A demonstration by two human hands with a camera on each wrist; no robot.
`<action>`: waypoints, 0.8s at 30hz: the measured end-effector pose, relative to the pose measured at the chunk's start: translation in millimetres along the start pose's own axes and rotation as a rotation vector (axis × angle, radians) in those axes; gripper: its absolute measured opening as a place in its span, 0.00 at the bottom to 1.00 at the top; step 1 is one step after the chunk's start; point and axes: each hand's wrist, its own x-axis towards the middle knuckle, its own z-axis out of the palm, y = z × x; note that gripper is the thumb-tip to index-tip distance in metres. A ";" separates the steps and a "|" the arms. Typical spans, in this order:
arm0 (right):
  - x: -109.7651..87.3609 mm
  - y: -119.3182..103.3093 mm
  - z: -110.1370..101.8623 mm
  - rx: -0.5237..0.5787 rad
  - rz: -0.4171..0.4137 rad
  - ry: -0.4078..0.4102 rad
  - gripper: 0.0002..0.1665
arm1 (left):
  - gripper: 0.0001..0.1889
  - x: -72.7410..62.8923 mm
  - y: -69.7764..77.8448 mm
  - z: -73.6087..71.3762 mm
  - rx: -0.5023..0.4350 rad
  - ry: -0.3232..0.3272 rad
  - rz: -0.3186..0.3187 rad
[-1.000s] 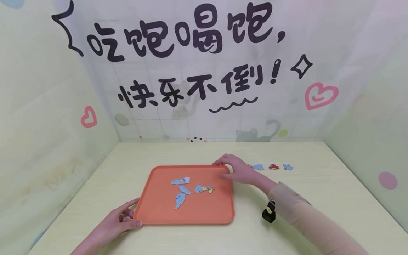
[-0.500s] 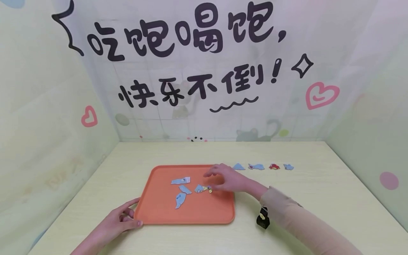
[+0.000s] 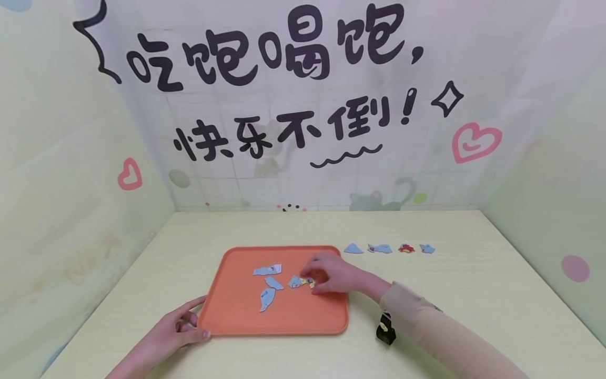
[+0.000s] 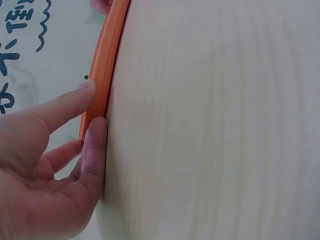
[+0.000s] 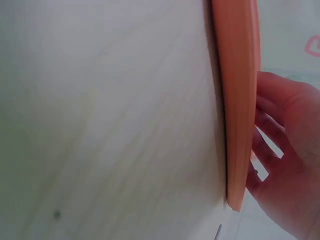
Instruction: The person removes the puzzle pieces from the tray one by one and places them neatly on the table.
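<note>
An orange tray (image 3: 227,316) lies on the table; my left hand (image 3: 171,331) grips its near left corner, thumb and fingers on the rim in the left wrist view. On the tray lie several flat, irregular picture pieces: a long blue piece (image 3: 267,270), a small blue piece (image 3: 273,283), a curved blue piece (image 3: 267,299) and a blue piece (image 3: 294,282) beside a yellowish piece (image 3: 311,284). My right hand (image 3: 333,273) hovers over the yellowish piece, fingers bent and thumb apart; contact is unclear. In the right wrist view, the tray rim (image 5: 240,100) hides the fingertips.
Behind and right of the tray, a row on the table holds a blue triangular piece (image 3: 353,248), a long blue piece (image 3: 380,248), a red piece (image 3: 406,248) and a small blue piece (image 3: 427,248). A printed curtain (image 3: 303,184) closes off the back.
My right hand has moved from the tray's far right corner leftward and nearer, down to the yellowish piece. My left hand keeps its grip on the tray.
</note>
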 end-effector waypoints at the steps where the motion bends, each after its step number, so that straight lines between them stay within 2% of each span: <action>1: 0.2 -0.6 0.0 -0.013 0.001 -0.002 0.21 | 0.47 0.3 0.1 -0.1 -0.004 -0.004 -0.003; 12: -0.1 -6.8 4.2 -0.023 0.038 -0.022 0.16 | 0.47 -1.8 -1.5 -1.3 -0.022 -0.022 0.009; 19: -0.7 -7.9 4.8 -0.054 0.009 -0.012 0.15 | 0.46 -2.7 -4.3 -2.7 0.022 -0.032 0.039; 24: -3.3 -7.6 3.1 -0.075 0.001 0.008 0.16 | 0.46 -0.5 -3.5 -2.8 0.007 -0.037 0.040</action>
